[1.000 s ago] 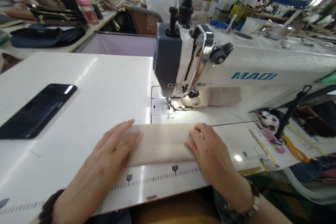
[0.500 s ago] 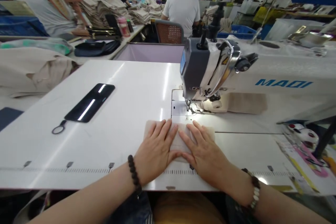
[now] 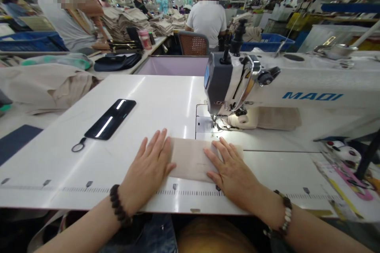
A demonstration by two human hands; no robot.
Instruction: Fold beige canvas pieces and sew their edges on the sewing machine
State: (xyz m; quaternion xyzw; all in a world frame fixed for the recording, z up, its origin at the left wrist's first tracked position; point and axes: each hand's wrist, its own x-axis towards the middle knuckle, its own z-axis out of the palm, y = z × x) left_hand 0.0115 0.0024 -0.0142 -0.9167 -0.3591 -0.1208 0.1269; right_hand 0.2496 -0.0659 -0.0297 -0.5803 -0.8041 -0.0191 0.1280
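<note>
A beige rectangular fabric piece (image 3: 190, 158) lies flat on the white sewing table (image 3: 160, 102), just in front of the needle area. My right hand (image 3: 230, 170) rests flat over its right end, fingers spread. At its left edge is my left hand (image 3: 152, 168), stretched out flat with the thumb at the fabric's border; most of that palm is over the bare tabletop. Both hands grip nothing. Behind the fabric stands the sewing machine (image 3: 221, 83), its lamp lighting the presser foot (image 3: 218, 122). More beige fabric (image 3: 277, 118) lies under the machine arm.
A black phone (image 3: 111, 120) with a ring strap lies on the left of the table. Loose beige cloth (image 3: 50, 87) is piled farther left. Small items, including a pink tool (image 3: 353, 178), sit at the right. Ahead, a person in a white shirt (image 3: 206, 19) sits facing away.
My left hand has slid left off the fabric to its left edge, uncovering its middle. My right hand stays on the right end. The camera view has shifted slightly.
</note>
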